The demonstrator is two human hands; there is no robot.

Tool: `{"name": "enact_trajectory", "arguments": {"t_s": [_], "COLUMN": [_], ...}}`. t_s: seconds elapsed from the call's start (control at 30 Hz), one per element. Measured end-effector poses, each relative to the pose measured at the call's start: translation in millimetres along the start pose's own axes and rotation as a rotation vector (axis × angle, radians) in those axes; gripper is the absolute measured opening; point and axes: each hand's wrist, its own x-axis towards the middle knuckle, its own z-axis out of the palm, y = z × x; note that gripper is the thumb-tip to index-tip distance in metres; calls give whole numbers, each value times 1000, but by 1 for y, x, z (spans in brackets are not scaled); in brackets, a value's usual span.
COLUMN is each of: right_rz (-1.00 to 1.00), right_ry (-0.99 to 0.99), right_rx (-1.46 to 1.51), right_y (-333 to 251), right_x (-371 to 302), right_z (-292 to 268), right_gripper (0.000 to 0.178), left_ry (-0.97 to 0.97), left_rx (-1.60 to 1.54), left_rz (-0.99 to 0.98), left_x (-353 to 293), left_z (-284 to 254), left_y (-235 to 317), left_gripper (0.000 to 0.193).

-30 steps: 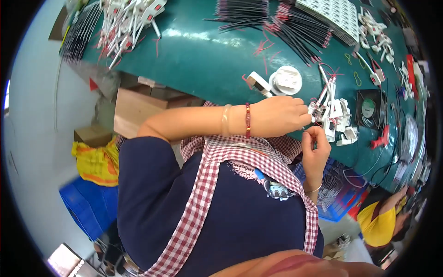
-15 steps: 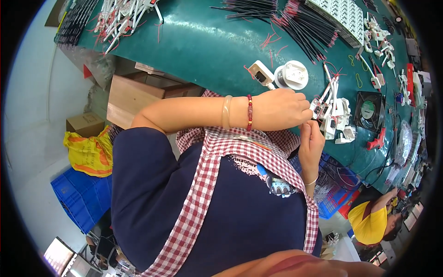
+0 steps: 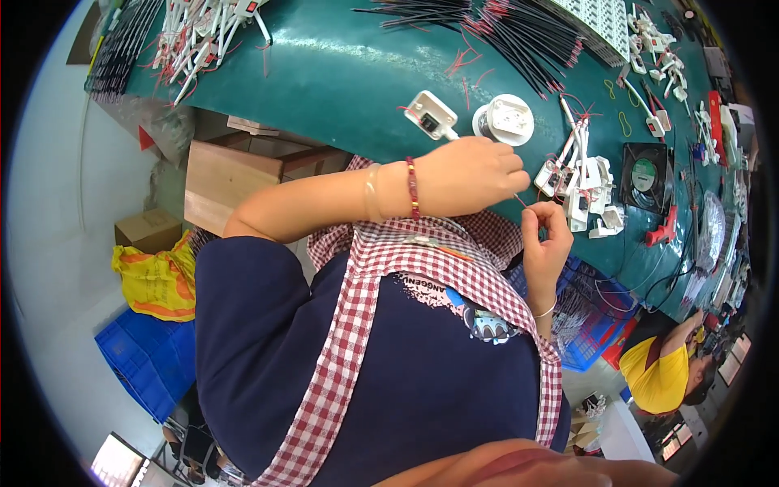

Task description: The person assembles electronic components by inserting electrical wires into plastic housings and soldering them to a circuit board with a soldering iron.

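Note:
My left hand is closed, back upward, over the table's front edge. A white open plastic housing with a black part inside sticks out beyond it, and the housing's white cable runs under the closed fingers. Between the two hands a short thin red wire shows. My right hand pinches at the wire's end with thumb and forefinger, the other fingers curled. Just past my left hand sits a round white spool-like piece. Right of it lies a pile of white housings with cables.
Black cables with red ends and a white tray stack lie at the back. More white cabled parts are far left. A black fan and red tool lie right. A person in yellow is beyond.
My left hand has shifted left, and the white housing has moved left and turned with it. My right hand has drawn apart from the left, uncovering the red wire between them.

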Motion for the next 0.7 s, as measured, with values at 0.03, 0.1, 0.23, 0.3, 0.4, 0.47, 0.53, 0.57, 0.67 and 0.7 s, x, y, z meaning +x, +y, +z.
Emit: {"name": "enact_trajectory", "arguments": {"t_s": [0.03, 0.1, 0.23, 0.3, 0.4, 0.47, 0.53, 0.57, 0.67, 0.7], "right_rz": [13, 73, 191, 186, 169, 152, 105, 84, 85, 96], "right_ry": [17, 74, 129, 88, -10, -67, -137, -166, -224, -265], "right_rx": [7, 42, 239, 308, 432, 490, 418, 378, 339, 327], "right_y": [1, 6, 10, 6, -5, -16, -28, -32, -36, -36], "right_x": [-1, -5, -13, -14, -12, -9, -3, -2, -1, -1], "right_z": [-1, -6, -14, -10, 5, 17, 28, 32, 36, 36], "right_gripper": [8, 7, 4, 4, 6, 7, 6, 6, 6, 6], "left_ry": [-5, -18, -135, -24, 108, 159, 212, 295, 405, 432], "left_rx": [-6, 77, 329, 371, -65, -543, -816, -949, -1066, -1047], "left_rz": [10, -48, -253, -272, -347, -459, -561, -629, -669, -643], "left_x": [-4, -16, -59, -74, -64, -57, -54, -55, -65, -70], "left_z": [-5, -18, -41, -39, -33, -22, -16, -13, -10, -10], "left_y": [-4, -13, -42, -52, -20, 12, 24, 24, 23, 22], "left_gripper": [13, 12, 6, 15, 25, 21, 15, 11, 5, 4]}}
